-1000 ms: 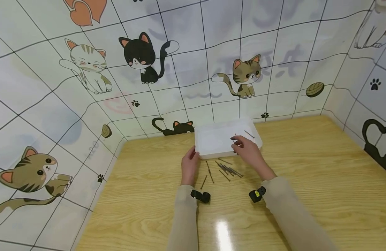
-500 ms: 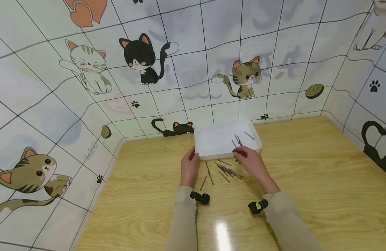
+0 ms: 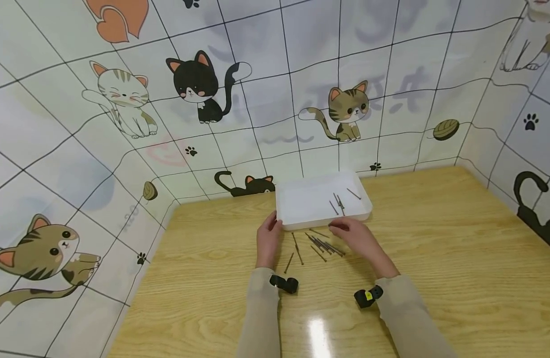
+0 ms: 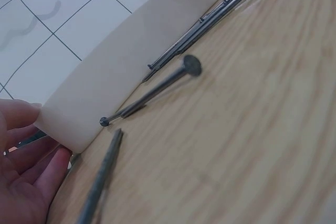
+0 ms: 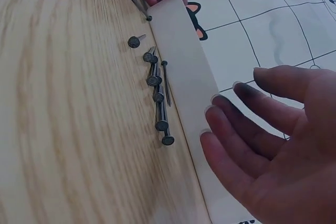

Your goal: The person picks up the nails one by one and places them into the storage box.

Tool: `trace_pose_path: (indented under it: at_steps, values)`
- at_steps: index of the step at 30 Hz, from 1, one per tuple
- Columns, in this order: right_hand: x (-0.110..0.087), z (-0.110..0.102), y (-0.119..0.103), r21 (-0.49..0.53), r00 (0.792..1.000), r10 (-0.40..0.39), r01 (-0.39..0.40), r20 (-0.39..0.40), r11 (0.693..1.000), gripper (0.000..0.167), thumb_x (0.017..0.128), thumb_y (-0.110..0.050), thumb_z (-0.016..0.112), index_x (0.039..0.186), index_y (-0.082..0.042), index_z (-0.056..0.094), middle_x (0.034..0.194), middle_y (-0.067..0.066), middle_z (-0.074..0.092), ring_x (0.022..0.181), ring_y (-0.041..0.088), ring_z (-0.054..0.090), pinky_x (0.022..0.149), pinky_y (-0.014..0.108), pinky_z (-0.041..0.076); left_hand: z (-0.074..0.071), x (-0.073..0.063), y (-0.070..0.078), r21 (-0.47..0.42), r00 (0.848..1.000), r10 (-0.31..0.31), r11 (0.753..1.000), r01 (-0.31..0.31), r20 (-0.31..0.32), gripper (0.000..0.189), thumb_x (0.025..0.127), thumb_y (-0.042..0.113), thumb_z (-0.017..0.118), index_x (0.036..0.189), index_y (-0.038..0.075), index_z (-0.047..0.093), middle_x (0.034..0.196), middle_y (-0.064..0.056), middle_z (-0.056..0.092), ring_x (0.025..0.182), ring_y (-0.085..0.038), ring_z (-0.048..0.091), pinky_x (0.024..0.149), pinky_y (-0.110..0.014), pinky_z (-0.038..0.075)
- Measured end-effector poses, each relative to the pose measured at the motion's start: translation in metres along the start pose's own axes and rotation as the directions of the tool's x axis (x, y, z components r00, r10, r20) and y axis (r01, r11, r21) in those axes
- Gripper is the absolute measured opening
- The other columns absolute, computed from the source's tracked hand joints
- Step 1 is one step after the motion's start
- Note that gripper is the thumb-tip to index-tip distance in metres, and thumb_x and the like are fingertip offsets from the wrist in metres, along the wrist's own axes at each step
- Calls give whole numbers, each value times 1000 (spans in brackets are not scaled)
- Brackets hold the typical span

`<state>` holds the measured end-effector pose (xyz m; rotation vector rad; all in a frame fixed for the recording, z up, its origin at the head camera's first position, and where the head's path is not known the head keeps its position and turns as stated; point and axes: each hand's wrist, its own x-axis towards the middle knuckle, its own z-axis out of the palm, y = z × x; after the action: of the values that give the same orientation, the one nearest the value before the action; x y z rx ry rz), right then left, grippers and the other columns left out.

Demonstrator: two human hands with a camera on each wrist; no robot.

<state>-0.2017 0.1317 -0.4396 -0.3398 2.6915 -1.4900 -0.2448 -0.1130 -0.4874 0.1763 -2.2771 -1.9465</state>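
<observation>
In the head view my left hand [image 3: 268, 244] holds the front left corner of a white tray [image 3: 297, 204]. The left wrist view shows its thumb at the rim and its fingertips low on the tray wall [image 4: 113, 72]. My right hand [image 3: 358, 239] is over the front right of the tray; the right wrist view shows it empty, fingers loosely bent and thumb apart. Several nails [image 3: 353, 193] lie in the tray's right part. In front of it, more nails [image 3: 318, 254] lie in a loose pile, with a few [image 3: 289, 263] scattered to the left.
The wooden table [image 3: 203, 278] extends around the tray to both sides. Behind and beside it stands a wall covering [image 3: 275, 99] printed with cats and grid lines. A black wrist camera [image 3: 284, 284] sits on the left sleeve and another camera [image 3: 367, 297] on the right.
My right hand has drawn back from inside the tray to its front edge, letting go of a nail, and several nails now show there. The left hand stays at the corner.
</observation>
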Motion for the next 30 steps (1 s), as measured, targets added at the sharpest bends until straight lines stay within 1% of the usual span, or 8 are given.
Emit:
trace_pose_path:
  at_steps: [4, 8, 12, 15, 20, 23, 26, 30]
  values:
    - [0, 1, 3, -26, 1000, -14, 15, 25, 1000, 34, 91, -28, 51, 115, -4, 57, 109, 11, 58, 101, 27, 53, 81, 43, 44, -1, 0, 0, -13, 1000, 17, 1000, -16, 8, 42, 89, 27, 54, 130, 19, 49, 124, 4, 52, 111, -11, 47, 93, -33, 37]
    - [0, 3, 7, -58, 998, 2, 2, 60, 998, 32, 90, -23, 53, 114, -2, 56, 108, 12, 58, 100, 28, 52, 81, 43, 43, 0, -3, 2, -7, 1000, 16, 1000, -16, 18, 43, 89, 27, 54, 130, 18, 48, 124, 3, 52, 112, -11, 47, 94, -33, 37]
    - [0, 5, 9, -89, 995, 21, -12, 100, 996, 35, 89, -23, 55, 116, -1, 55, 111, 15, 57, 101, 30, 52, 83, 44, 42, 0, -5, 2, -3, 1000, 12, 1000, -12, 11, 42, 90, 26, 54, 131, 17, 48, 125, 2, 51, 113, -13, 46, 94, -35, 36]
    - [2, 7, 8, -131, 993, 14, 2, 116, 991, 36, 87, -21, 58, 116, 0, 56, 109, 15, 56, 97, 28, 52, 79, 43, 43, -1, -4, 3, 2, 1000, 15, 1000, -15, 3, 42, 90, 26, 53, 131, 17, 48, 125, 3, 52, 113, -12, 46, 94, -35, 36]
    - [3, 10, 6, -206, 990, 1, 28, 140, 978, 36, 83, -19, 62, 112, 1, 58, 100, 13, 57, 85, 23, 52, 69, 38, 43, 1, -1, 3, -4, 1000, 24, 1000, -24, -2, 42, 90, 27, 53, 131, 17, 48, 125, 3, 52, 112, -11, 47, 94, -34, 37]
    - [2, 12, 6, -218, 986, 27, 9, 165, 976, 39, 81, -21, 64, 112, 2, 58, 98, 12, 57, 84, 21, 52, 69, 37, 44, 1, -2, 2, -1, 1000, 18, 1000, -18, -1, 42, 90, 26, 53, 130, 18, 48, 125, 3, 52, 111, -11, 47, 94, -34, 37]
    - [1, 14, 8, -215, 984, 47, -10, 170, 977, 40, 80, -23, 66, 110, 2, 58, 99, 12, 57, 86, 22, 52, 71, 38, 44, 1, -3, 1, 12, 1000, 17, 1000, -17, 7, 42, 90, 27, 53, 130, 19, 48, 125, 2, 52, 112, -13, 47, 94, -35, 36]
    - [2, 17, 10, -234, 985, 34, 6, 168, 972, 37, 77, -22, 69, 105, 1, 61, 95, 10, 55, 85, 21, 50, 71, 38, 43, 0, -3, 1, 12, 999, 41, 999, -41, 7, 41, 90, 26, 53, 130, 17, 48, 125, -2, 51, 112, -15, 47, 94, -37, 37]
